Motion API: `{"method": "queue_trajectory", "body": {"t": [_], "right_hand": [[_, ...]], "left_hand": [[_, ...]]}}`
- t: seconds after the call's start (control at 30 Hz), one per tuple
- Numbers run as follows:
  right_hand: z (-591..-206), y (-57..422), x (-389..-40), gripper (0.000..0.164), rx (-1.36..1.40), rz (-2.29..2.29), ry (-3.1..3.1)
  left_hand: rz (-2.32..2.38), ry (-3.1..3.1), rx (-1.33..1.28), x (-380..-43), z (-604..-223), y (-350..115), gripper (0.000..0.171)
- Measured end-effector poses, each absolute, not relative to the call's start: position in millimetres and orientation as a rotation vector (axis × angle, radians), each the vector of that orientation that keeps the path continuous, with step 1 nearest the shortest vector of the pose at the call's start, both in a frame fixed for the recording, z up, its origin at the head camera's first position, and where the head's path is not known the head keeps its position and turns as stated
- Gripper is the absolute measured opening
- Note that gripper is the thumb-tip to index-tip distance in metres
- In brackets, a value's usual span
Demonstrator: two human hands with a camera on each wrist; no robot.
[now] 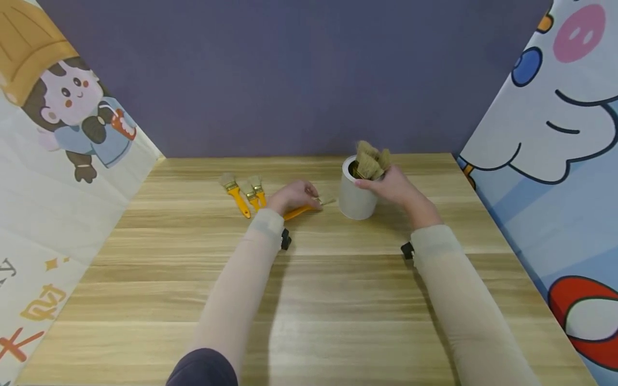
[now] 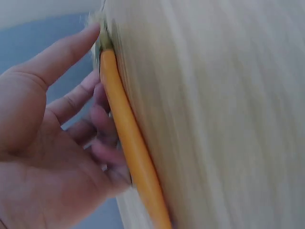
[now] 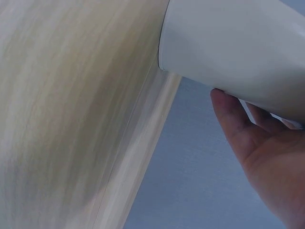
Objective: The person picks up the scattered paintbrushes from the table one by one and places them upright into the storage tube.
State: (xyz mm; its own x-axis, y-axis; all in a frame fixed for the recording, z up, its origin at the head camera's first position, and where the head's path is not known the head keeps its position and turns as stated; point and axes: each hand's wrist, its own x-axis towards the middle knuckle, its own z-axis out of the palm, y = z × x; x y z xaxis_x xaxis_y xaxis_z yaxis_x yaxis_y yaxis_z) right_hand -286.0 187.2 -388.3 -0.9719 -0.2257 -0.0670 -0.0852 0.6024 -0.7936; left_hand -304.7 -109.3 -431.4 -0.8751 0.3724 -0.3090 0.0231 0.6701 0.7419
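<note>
My left hand [image 1: 295, 197] pinches a flat paintbrush near its metal band, thumb on one side and fingers on the other. Its orange handle [image 2: 127, 124] lies along the tabletop, and the pale bristles [image 1: 328, 199] point toward a white cylindrical pot [image 1: 356, 199]. Several paintbrushes stand in that pot, their tan bristles [image 1: 369, 161] uppermost. At the pot's right side my right hand [image 1: 393, 187] holds it, thumb by the rim and fingers along the wall [image 3: 233, 52]. The right wrist view shows those fingertips against the smooth side.
Left of my left hand lie three more orange-handled paintbrushes: a larger one [image 1: 235, 196] and two smaller ones [image 1: 251, 195] [image 1: 258, 190]. The wood-grain table [image 1: 328, 300] meets a dark wall [image 1: 289, 80] behind. Cartoon-printed panels flank it on both sides.
</note>
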Motion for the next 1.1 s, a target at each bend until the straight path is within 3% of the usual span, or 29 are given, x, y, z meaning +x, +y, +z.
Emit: {"method": "queue_trajectory", "body": {"t": [0.3,1.1], "right_hand": [[-390,189,-287,0.1,-0.288,-1.324,2.67],[-388,190,-284,0.105,-0.255,-1.275,2.674]], "left_hand": [[1.027,2.522,0.305,-308,-436,-100,0.032],[1.002,2.536,0.302,-307,-436,-97,0.03]]}}
